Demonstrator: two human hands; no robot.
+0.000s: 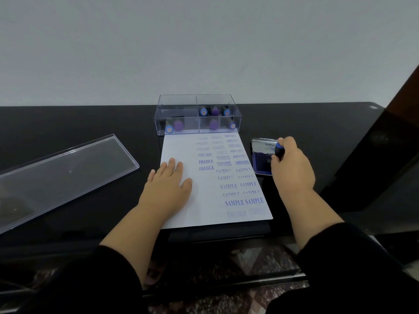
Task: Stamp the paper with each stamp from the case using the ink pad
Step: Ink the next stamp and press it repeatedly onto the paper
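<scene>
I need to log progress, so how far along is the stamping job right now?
Well under way. Done: the paper already carries rows of FAX OUT, EXPRESS, AMENDED, FRAGILE and SAMPLE prints. In hand: the right hand holds a blue-topped stamp over the open ink pad, while the left hand lies flat on the sheet. Left: that stamp's print; I cannot tell which stamps in the clear case remain unused.

wall [204, 41]: plain pale grey | table [68, 118]: glossy black | floor [260, 264]: dark patterned stone
</scene>
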